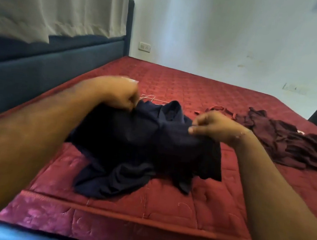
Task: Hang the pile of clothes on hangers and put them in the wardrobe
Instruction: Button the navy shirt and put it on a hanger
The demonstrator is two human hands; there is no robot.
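Navy cloth, a dark shirt (129, 152), lies bunched on the red quilted bed (161, 216), its hem nearest the bed's front edge. Left hand (116, 94) grips the shirt's left shoulder, fingers curled; right hand (210, 126) pinches its right shoulder. Just beyond the shirt's collar a thin wire hanger (148, 98) peeks out. Right of the shirt lies a maroon clothes pile (282, 143).

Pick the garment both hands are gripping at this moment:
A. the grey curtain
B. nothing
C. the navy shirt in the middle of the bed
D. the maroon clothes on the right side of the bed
C: the left hand and right hand each pinch the navy shirt, while the maroon clothes lie untouched on the bed.
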